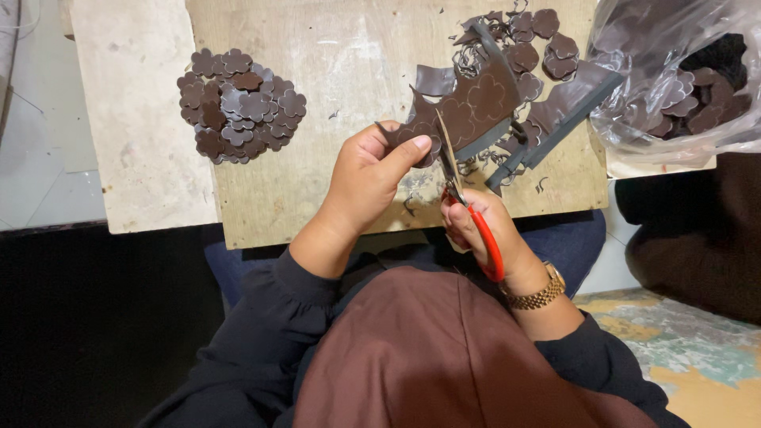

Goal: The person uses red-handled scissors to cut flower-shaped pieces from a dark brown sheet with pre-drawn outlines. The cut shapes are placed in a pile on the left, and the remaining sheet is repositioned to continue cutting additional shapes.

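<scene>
My left hand (372, 170) pinches the edge of a dark brown sheet (468, 107) marked with flower outlines, thumb on top. In my right hand (483, 230) are red-handled scissors (476, 214), their blades pointing up into the sheet beside my left thumb. Both hands are over the near edge of a wooden board (333, 71) resting on my lap.
A pile of cut brown flower shapes (242, 107) lies on the board's left. More flower pieces and curly offcuts (539, 43) sit at the upper right with grey strips (563, 119). A clear plastic bag (682, 71) with flower shapes lies at the right. A pale slab (135, 119) adjoins the board.
</scene>
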